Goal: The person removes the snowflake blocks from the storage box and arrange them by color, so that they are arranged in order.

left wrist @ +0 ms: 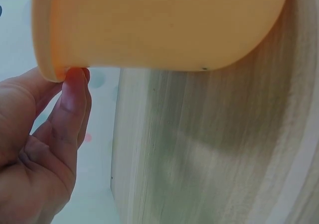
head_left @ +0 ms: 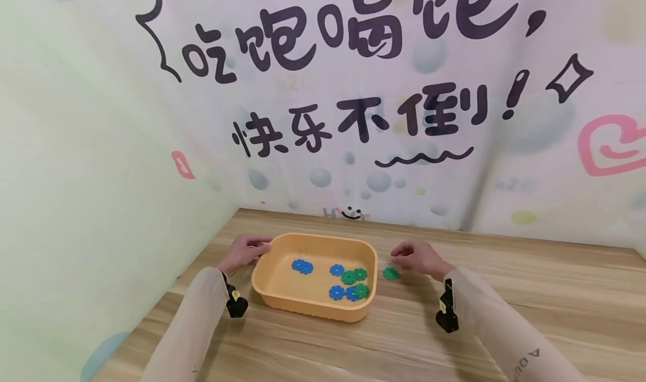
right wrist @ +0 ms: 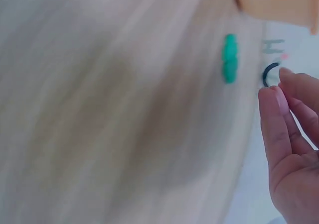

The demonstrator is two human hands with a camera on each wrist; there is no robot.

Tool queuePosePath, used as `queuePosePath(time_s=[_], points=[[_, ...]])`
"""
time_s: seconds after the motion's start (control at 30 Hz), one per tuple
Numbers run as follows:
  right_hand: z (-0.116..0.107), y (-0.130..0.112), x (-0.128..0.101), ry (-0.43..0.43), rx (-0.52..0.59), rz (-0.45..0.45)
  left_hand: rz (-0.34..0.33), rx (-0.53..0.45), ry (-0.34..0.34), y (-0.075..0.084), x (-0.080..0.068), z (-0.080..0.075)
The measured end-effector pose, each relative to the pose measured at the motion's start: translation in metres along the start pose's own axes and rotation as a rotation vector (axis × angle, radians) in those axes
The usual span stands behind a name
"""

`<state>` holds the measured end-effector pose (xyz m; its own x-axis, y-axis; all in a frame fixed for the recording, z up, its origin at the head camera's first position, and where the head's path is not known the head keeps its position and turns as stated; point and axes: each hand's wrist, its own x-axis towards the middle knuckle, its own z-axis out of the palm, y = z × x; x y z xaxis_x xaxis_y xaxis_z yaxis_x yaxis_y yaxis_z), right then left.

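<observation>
Pastel wallpaper with bold black lettering backs a pale wood-grain tabletop (head_left: 504, 292), and I work at its near-left corner. My left hand (head_left: 245, 252) steadies the shallow orange plastic tray (head_left: 282, 298) at its left rim; in the left wrist view the fingertips (left wrist: 75, 84) press up against the lip, fingers fairly straight, thumb contact not visible, so I log it as touching rather than gripping. Inside the tray lie several flat blue (head_left: 301, 266) and green plastic snowflake discs (head_left: 355, 275), clustered toward the right end. My right hand (head_left: 420, 258) hovers just right of the tray, fingers loosely bent and holding nothing as far as I can tell. One loose green snowflake disc (head_left: 390, 272) lies flat on the wood between the tray's right wall and that hand, just below and to the left of my fingertips, near but apparently not touching. In the blurred right wrist view the same disc (right wrist: 230, 57) sits ahead of my fingers (right wrist: 273, 114) with bare table between. Risks as I judge them: the disc is thin and lies flush, so a pinch may skid it along the smooth wood toward the tray wall or away; a light left-hand contact may let the tray slide if bumped; discs already inside could bounce if another lands hard.
</observation>
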<state>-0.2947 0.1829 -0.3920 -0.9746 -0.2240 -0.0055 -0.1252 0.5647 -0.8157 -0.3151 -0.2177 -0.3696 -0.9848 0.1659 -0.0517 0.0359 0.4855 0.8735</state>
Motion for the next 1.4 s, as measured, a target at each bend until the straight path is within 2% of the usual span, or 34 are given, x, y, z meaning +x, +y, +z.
queuePosePath(time_s=[0.23,0.4,0.63,0.9,1.0,1.1,1.4], points=[[-0.007,-0.03,0.002,-0.033,0.089,-0.059,-0.018,0.004,-0.002,-0.001,0.0,-0.002],[-0.007,-0.057,0.005,-0.061,0.088,-0.11,-0.017,-0.002,-0.006,-0.001,0.0,-0.004],[0.016,-0.081,0.017,-0.096,0.15,-0.121,-0.02,0.009,-0.012,-0.002,0.002,-0.008],[0.05,-0.09,0.026,-0.121,0.153,-0.165,-0.008,-0.007,-0.021,-0.005,0.004,-0.006],[0.061,-0.092,0.028,-0.126,0.147,-0.151,-0.02,-0.01,-0.013,-0.005,0.004,-0.004],[0.069,-0.092,0.03,-0.119,0.121,-0.098,-0.018,-0.005,-0.018,-0.004,0.004,-0.004],[0.083,-0.088,0.034,-0.11,-0.025,0.04,-0.023,0.001,-0.022,-0.001,0.003,-0.002]])
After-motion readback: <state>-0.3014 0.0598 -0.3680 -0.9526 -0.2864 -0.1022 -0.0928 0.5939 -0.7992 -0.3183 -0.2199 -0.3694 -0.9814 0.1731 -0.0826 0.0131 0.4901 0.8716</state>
